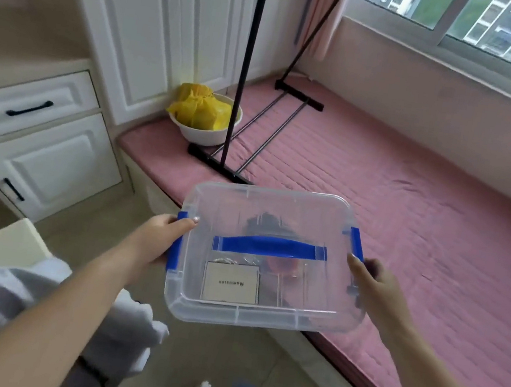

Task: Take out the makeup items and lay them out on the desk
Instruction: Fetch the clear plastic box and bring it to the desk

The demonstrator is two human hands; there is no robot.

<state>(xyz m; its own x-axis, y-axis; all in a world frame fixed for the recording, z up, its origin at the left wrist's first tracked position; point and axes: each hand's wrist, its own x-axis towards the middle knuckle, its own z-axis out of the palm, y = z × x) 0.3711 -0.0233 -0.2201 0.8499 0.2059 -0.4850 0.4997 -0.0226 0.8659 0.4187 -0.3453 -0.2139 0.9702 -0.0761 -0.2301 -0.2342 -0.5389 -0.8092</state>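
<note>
Clear box [266, 258] held in the air, near a pink cushion [412, 200], lid on, blue handle [269, 247] across the top. Inside, near side: a pale card [230, 284] with dark print, too blurred to read; other items dim through the plastic. Left hand [162, 239] gripping the left end, thumb curled over the blue latch [178, 241]. Right hand [370, 281] gripping the right end, thumb on the lid. Both forearms stretched forward. Far left: white bowl [205, 132] holding a yellow bag [200, 107].
</note>
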